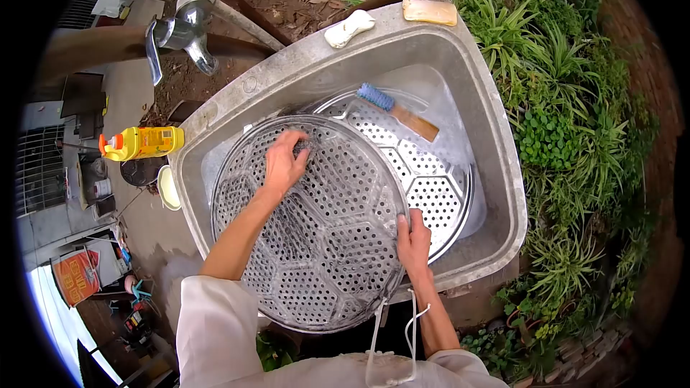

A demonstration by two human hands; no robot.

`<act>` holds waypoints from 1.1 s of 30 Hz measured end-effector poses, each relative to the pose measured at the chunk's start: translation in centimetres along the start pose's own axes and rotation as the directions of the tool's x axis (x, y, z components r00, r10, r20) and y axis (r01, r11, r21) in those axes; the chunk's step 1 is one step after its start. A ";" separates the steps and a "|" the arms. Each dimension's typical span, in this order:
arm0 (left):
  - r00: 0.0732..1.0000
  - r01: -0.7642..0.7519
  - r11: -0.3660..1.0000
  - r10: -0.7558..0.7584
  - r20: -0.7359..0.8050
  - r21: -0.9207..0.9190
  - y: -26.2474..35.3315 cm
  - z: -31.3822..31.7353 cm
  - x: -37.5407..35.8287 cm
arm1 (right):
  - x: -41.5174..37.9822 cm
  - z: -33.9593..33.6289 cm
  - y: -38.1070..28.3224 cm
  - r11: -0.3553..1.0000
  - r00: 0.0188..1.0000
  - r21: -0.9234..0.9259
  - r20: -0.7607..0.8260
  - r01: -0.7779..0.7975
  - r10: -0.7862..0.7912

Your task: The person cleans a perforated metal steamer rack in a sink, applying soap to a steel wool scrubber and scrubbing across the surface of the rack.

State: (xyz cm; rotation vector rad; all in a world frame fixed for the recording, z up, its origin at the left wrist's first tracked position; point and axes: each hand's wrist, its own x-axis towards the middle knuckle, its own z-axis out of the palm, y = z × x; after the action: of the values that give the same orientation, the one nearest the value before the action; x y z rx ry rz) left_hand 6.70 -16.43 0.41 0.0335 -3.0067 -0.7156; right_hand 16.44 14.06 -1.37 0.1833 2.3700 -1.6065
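Note:
A round perforated metal tray [352,244] with wet grey smears leans over the front of a stone sink [512,194]. My left hand [285,162] is on its upper part, fingers curled around something dark that I cannot make out. My right hand [414,244] grips the tray's right rim. Beneath it, a second perforated tray [435,201] lies in the sink under shallow, sudsy water. A brush [413,122] with blue bristles and a wooden handle rests on that lower tray near the back.
A metal tap [190,32] stands at the back left. A yellow bottle [151,142] and a pale bowl [169,187] are beside the left edge. A white lump [349,29] and a yellowish bar [430,11] sit on the back rim. Plants [560,136] grow at the right.

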 end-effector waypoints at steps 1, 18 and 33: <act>0.998 0.049 0.999 -0.048 -0.032 0.018 -1.4 -0.4 -2.1 | 0.0 0.1 -0.2 1.000 1.000 0.005 0.017 -0.024 0.024; 0.970 -0.148 0.983 0.124 0.208 0.106 1.1 0.1 2.8 | -0.1 0.1 -0.2 0.998 0.999 0.046 0.000 -0.034 0.034; 0.987 0.085 0.983 -0.061 -0.145 0.164 2.6 3.9 3.6 | -0.3 0.6 0.0 0.994 0.998 0.108 -0.052 -0.034 0.040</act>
State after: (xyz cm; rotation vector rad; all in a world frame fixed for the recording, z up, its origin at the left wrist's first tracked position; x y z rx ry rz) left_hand 2.87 -12.42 -1.73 0.1933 -2.9346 -0.4398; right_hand 16.87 13.51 -1.48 0.2936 2.3068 -1.7329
